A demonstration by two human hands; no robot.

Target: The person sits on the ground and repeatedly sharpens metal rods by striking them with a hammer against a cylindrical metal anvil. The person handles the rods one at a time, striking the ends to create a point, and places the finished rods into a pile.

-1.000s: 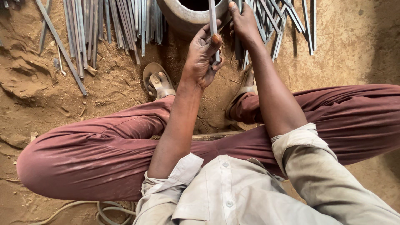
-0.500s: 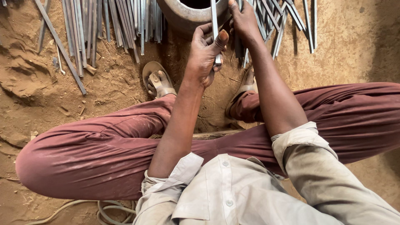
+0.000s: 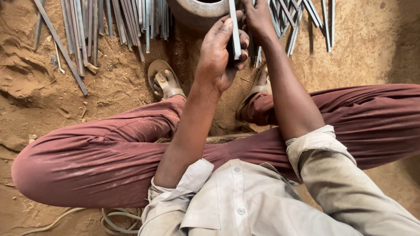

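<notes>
From the head camera we are looking straight down at our own lap, seated low on the sandy ground [image 3: 358,48], knees spread in maroon trousers [image 3: 100,157].

Our left hand [image 3: 218,57] is curling closed around a flat grey metal strip [image 3: 235,30], thumb and fingertips pinching it so that it is standing nearly upright and running up past the fingers out of the top edge of the picture. Our right hand [image 3: 258,17] is reaching just beyond the left one, fingers bent down beside the same strip (whether they are actually gripping it or only touching it we cannot tell, since the top edge is cutting the fingertips off).

Just above the left fingers, a round dark metal vessel [image 3: 197,11] is sitting on the ground, only its near rim showing. To the left of the fingers and well apart from them, a fan of loose metal strips [image 3: 109,22] is lying on the sand; a second bundle of strips [image 3: 306,17] is spreading out just right of the right hand.

Below the left fingers, a sandalled foot [image 3: 164,83] is resting on the ground; the other foot [image 3: 260,85] is showing under the right forearm. At the bottom left, near our beige shirt [image 3: 245,201], a pale cord [image 3: 113,216] is looping over the ground.
</notes>
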